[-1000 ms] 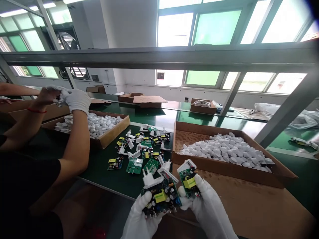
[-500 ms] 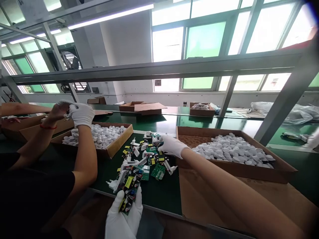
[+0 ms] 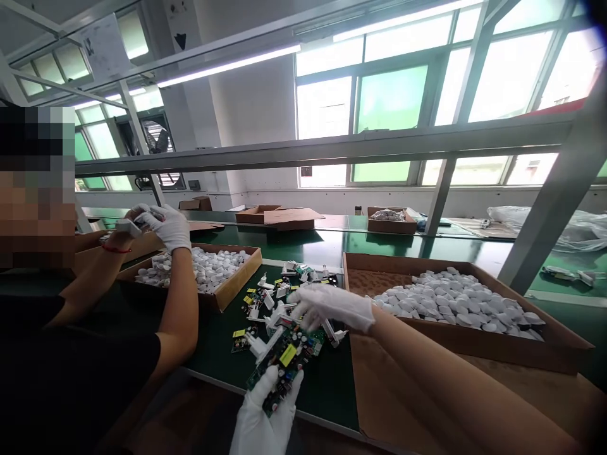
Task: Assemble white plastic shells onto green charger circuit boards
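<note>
Both my hands wear white gloves. My left hand (image 3: 266, 414) is closed around a stack of green circuit boards (image 3: 283, 363) with white plug parts, held near the table's front edge. My right hand (image 3: 332, 304) reaches out over the pile of loose circuit boards (image 3: 279, 292) on the green table. Its fingers curl down onto the pile, and whether they hold a board is hidden.
A cardboard tray (image 3: 545, 344) of white plastic caps lies to my right. A co-worker at my left, gloved hand (image 3: 169, 224) raised, handles a small white part over another tray of caps (image 3: 239, 278). Further boxes (image 3: 279, 217) sit beyond. A metal rail (image 3: 332, 148) crosses overhead.
My right hand let go of its board, reached out to the pile, then drew back a little toward me. My left hand moved left, then back right, with its stack.
</note>
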Available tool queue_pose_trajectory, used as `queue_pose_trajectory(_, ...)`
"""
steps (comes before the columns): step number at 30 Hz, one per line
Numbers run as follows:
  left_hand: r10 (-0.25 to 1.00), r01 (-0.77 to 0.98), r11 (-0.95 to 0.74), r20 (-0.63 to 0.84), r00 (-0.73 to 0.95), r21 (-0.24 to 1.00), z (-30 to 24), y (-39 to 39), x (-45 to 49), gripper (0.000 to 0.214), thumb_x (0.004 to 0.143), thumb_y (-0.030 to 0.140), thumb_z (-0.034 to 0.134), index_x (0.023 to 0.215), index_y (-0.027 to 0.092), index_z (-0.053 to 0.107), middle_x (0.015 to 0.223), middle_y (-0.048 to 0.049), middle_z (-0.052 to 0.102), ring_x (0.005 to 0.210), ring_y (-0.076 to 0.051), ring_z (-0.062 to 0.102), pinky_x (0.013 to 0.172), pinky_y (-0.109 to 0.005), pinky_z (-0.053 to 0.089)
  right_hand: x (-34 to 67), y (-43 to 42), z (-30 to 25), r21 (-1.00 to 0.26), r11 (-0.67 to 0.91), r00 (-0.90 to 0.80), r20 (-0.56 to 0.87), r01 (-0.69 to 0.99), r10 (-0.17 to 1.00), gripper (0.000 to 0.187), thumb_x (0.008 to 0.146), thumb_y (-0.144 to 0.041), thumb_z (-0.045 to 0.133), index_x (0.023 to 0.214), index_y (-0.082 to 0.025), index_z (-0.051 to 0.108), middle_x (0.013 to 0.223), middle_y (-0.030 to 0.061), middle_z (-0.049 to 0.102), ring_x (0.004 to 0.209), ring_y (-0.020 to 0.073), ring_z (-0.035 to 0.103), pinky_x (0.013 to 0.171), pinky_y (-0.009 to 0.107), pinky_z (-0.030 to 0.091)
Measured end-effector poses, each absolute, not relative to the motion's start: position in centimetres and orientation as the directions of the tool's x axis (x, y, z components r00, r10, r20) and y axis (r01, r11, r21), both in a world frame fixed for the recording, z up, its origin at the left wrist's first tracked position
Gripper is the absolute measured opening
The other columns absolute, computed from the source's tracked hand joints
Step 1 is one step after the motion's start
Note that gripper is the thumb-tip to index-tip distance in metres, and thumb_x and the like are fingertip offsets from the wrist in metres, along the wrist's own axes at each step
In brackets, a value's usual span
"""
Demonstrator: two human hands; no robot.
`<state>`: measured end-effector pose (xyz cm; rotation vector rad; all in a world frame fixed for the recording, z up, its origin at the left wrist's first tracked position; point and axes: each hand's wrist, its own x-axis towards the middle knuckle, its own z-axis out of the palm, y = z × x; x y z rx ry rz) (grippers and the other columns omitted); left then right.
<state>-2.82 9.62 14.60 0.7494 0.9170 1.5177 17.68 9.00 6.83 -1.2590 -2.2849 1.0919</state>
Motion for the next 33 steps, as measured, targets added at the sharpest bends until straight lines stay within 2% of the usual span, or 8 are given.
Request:
queue_pose_trajectory(3,0.989,-0.539,-0.028,-0.057,-0.14,0.842,7.3,4.5,1.2,0.033,0.075,0.043,0.045,0.1,0.026,0.059,0.084,-0.0022,0.064,0.096,-0.025,0.053,0.06,-0.033,0.05,18.1,6.3,6.1,-0.902,0.253,-0.731,-0.094,0.35,0.676,0.044,0.068,-0.044,0.056,0.105,-0.018,0.054,0.1,0.0031,0.059,0.087,0.0157,0.057,0.072,0.025,0.047)
queue_pose_trajectory(9,0.968,-0.621,0.012,-0.165,-0.191,0.784,-3.4,-1.0,7.4,0.042,0.056,0.017,0.068,0.096,0.022,0.059,0.088,-0.003,0.063,0.089,-0.023,0.056,0.075,-0.03,0.05,18.4,4.3,3.2,-0.884,0.215,-0.5,-0.024,0.414,0.866,0.039,0.06,-0.028,0.064,0.096,-0.017,0.057,0.093,0.0032,0.062,0.085,0.0188,0.057,0.077,0.029,0.045)
queue_pose_trajectory(13,0.951,-0.573,0.01,-0.185,-0.249,0.819,-3.7,-0.9,6.9,0.041,0.052,0.018,0.07,0.092,0.016,0.059,0.088,-0.0054,0.063,0.088,-0.023,0.056,0.077,-0.03,0.048,18.7,3.5,2.7,-0.9,0.18,-0.455,-0.022,0.397,0.89,0.037,0.059,-0.021,0.062,0.095,-0.016,0.057,0.093,0.0031,0.062,0.087,0.0187,0.056,0.077,0.027,0.044)
queue_pose_trajectory(17,0.959,-0.133,-0.064,0.025,-0.282,0.989,-1.7,-2.5,6.0,0.041,0.053,0.03,0.069,0.09,0.013,0.061,0.088,-0.0082,0.063,0.085,-0.023,0.057,0.074,-0.025,0.047,19.8,2.4,3.2,-0.905,0.129,-0.488,-0.096,0.407,0.867,0.029,0.063,-0.022,0.058,0.091,-0.017,0.056,0.088,0.0021,0.063,0.081,0.0185,0.057,0.071,0.027,0.045)
queue_pose_trajectory(20,0.997,0.084,0.004,0.003,-0.08,0.996,-0.5,-3.8,5.4,0.032,0.059,0.043,0.064,0.07,0.013,0.062,0.062,-0.0064,0.062,0.059,-0.018,0.057,0.056,-0.021,0.045,20.5,1.4,3.7,-0.889,0.215,-0.477,-0.005,0.405,0.879,0.023,0.066,-0.023,0.055,0.089,-0.018,0.056,0.083,0.0007,0.063,0.08,0.0177,0.057,0.074,0.027,0.043)
queue_pose_trajectory(23,0.982,0.048,0.103,-0.109,0.156,0.994,-0.2,-4.2,5.2,0.045,0.061,0.056,0.057,0.051,0.013,0.055,0.044,-0.0039,0.053,0.042,-0.011,0.048,0.045,-0.018,0.038,20.7,0.6,3.9,-0.933,0.188,-0.495,0.011,0.308,0.869,0.022,0.07,-0.024,0.052,0.09,-0.018,0.057,0.085,0.0011,0.062,0.078,0.0168,0.056,0.072,0.027,0.043)
queue_pose_trajectory(28,0.947,-0.046,0.172,-0.152,0.284,0.984,-0.8,-3.4,5.4,0.052,0.059,0.061,0.056,0.047,0.01,0.055,0.041,-0.0046,0.049,0.038,-0.009,0.043,0.038,-0.017,0.032,20.8,0.0,2.7,-0.995,-0.08,-0.556,-0.03,-0.065,0.83,0.024,0.074,-0.028,0.05,0.091,-0.014,0.057,0.083,0.0036,0.062,0.071,0.0147,0.057,0.066,0.025,0.043)
queue_pose_trajectory(33,0.914,-0.017,0.191,-0.172,0.367,0.981,-0.6,-2.8,5.6,0.053,0.063,0.059,0.053,0.044,0.01,0.057,0.039,-0.0043,0.047,0.036,-0.009,0.042,0.036,-0.017,0.031,21.3,-0.8,1.8,-0.95,-0.258,-0.485,-0.144,-0.175,0.862,0.024,0.073,-0.031,0.054,0.089,-0.014,0.059,0.073,0.0024,0.061,0.066,0.0121,0.056,0.059,0.021,0.043)
